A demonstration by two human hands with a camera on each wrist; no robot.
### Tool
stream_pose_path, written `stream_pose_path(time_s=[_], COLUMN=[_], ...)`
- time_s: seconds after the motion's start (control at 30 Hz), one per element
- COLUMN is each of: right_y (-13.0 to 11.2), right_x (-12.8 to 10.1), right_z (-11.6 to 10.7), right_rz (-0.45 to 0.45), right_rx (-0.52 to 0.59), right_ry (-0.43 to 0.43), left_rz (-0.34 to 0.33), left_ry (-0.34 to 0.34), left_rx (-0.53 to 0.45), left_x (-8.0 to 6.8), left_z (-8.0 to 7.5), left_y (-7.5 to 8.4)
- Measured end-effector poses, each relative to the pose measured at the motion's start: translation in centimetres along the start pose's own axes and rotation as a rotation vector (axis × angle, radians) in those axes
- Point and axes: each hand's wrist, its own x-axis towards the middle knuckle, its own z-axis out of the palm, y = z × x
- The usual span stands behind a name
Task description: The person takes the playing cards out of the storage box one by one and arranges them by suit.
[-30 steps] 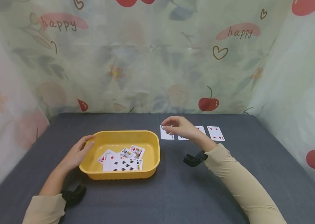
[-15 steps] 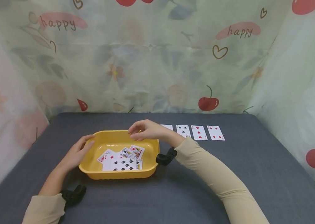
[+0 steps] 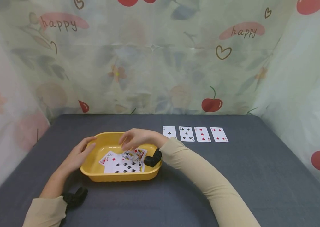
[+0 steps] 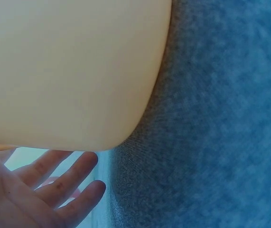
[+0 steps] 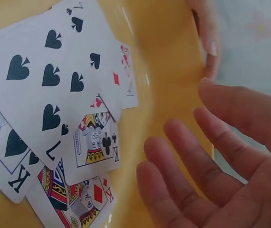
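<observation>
A yellow tray (image 3: 100,177) sits on the grey table and holds several face-up playing cards (image 3: 124,161). My right hand (image 3: 128,144) hovers low over those cards, fingers relaxed, holding nothing. In the right wrist view my right hand (image 5: 187,156) is beside a seven of spades (image 5: 45,71), a jack of clubs (image 5: 95,140) and a diamond face card (image 5: 73,199). My left hand (image 3: 81,153) rests against the tray's left rim with straight fingers. The left wrist view shows my left hand (image 4: 45,187) by the tray's outer wall (image 4: 73,71).
A row of cards lies face-up on the grey table (image 3: 177,189) behind and right of the tray: an ace of clubs (image 3: 169,132), a black card (image 3: 186,133) and two red cards (image 3: 202,134) (image 3: 219,134). Patterned curtains enclose the table's back and sides.
My right hand left the leftmost card of the row, swept left over the tray's far rim and came down over the cards inside. The left hand has stayed put.
</observation>
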Motion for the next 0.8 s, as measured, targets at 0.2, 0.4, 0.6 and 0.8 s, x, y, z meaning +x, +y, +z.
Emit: stream_pose_path(time_s=[0.2, 0.4, 0.6, 0.8], right_y=[0.4, 0.6, 0.7, 0.5], right_x=[1.1, 1.6, 1.7, 1.5], right_z=[0.6, 1.2, 1.8, 2.2], right_rz=[0.047, 0.046, 0.082, 0.113], right_rx=[-0.044, -0.145, -0.224, -0.255], right_ry=[-0.096, -0.15, -0.146, -0.154], left_rz=[0.01, 0.006, 0.005, 0.003], left_ry=[0.003, 0.001, -0.001, 0.005], left_rx=[-0.002, -0.001, 0.002, 0.009], left_x=[0.0, 0.0, -0.1, -0.1], left_z=[0.0, 0.0, 0.0, 0.0], left_y=[-0.1, 0.0, 0.0, 0.1])
